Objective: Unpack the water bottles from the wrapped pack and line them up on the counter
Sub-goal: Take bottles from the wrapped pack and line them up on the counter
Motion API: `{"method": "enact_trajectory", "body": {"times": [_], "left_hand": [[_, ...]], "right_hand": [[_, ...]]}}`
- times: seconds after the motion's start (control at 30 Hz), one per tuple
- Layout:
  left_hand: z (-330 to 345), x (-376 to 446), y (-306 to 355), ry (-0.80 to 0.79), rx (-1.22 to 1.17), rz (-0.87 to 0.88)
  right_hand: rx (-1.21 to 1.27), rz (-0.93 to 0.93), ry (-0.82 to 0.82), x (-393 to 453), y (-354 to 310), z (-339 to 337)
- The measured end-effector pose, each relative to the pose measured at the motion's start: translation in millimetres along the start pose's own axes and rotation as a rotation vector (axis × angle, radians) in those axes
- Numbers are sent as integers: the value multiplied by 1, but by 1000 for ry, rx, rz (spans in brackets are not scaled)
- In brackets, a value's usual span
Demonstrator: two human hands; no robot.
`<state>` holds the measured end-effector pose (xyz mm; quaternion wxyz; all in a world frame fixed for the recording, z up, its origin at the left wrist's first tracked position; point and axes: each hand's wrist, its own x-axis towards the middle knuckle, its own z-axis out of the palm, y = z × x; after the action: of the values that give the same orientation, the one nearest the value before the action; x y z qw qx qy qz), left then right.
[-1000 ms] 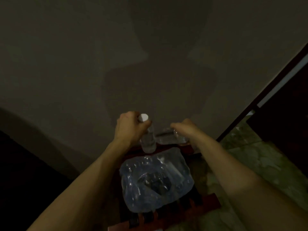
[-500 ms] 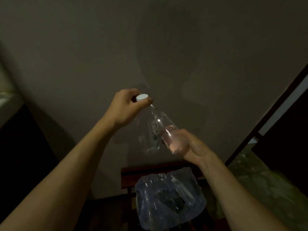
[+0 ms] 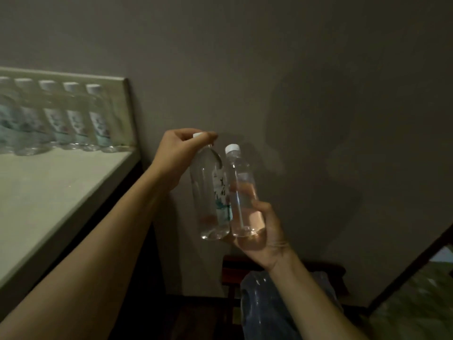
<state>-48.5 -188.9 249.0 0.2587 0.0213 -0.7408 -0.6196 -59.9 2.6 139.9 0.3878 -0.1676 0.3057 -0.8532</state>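
Observation:
My left hand [image 3: 180, 153] pinches the white cap of a clear labelled water bottle [image 3: 210, 192], which hangs upright in mid-air. Beside it, touching, my right hand [image 3: 263, 231] grips the lower body of a second water bottle [image 3: 241, 190] with a white cap. Both are held in front of the grey wall, right of the counter [image 3: 56, 190]. Several bottles [image 3: 73, 119] stand in a row along the counter's back edge. The torn plastic pack wrap [image 3: 259, 307] lies below on a dark red stool [image 3: 235, 271], partly hidden by my right forearm.
The pale counter ends at a corner near the wall, with a dark cabinet front beneath it. A dark door frame [image 3: 411, 266] runs diagonally at the lower right, with greenish floor beyond it.
Both hands rose from the pack with a bottle each and swung left. The right-hand bottle turned from tilted to upright beside the other. The counter with its bottle row came into view.

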Motion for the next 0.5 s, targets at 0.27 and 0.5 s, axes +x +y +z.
{"method": "enact_trajectory", "body": {"times": [0.27, 0.5], "left_hand": [[-81, 3, -4, 320, 617, 170], [-201, -3, -10, 109, 606, 94]], "right_hand": [[-66, -62, 49, 62, 61, 78], [-148, -223, 164, 132, 118, 161]]}}
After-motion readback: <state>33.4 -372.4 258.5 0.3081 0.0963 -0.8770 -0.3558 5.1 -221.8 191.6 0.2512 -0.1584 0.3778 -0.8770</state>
